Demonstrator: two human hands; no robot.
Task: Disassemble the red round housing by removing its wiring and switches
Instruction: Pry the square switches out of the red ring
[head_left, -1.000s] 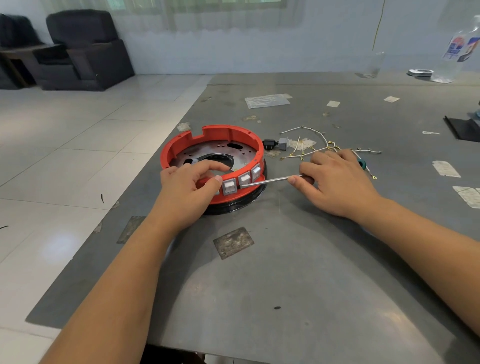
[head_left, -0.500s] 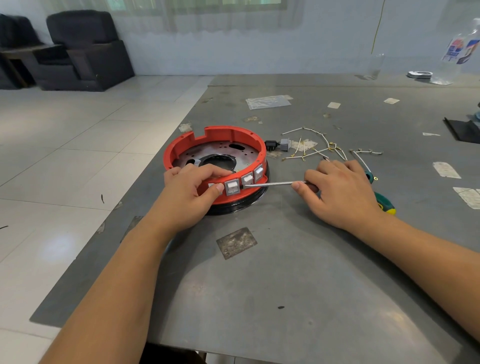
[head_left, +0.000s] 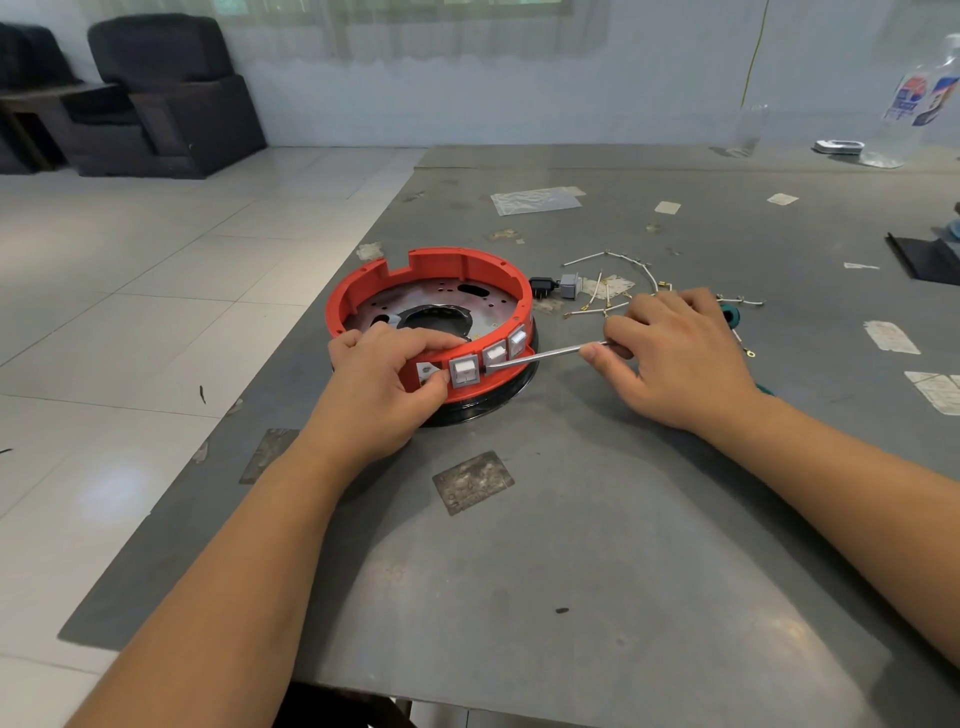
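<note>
Red housing (head_left: 431, 291) sits near tabletop's left edge. Left hand (head_left: 382, 384) grips its rim; right hand (head_left: 675, 353) holds screwdriver (head_left: 545, 355), tip at switch (head_left: 464, 370). Plastic looks rigid, probably light; brace rim.

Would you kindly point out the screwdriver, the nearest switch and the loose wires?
screwdriver (head_left: 545, 355): head view, on its metal shaft.
nearest switch (head_left: 464, 370): head view, on its white rocker.
loose wires (head_left: 631, 262): head view, on the farthest white strand.

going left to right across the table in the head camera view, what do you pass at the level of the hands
Left hand gripping the red housing → nearest grey switch → screwdriver shaft → right hand holding it → tape patch on the table.
</note>
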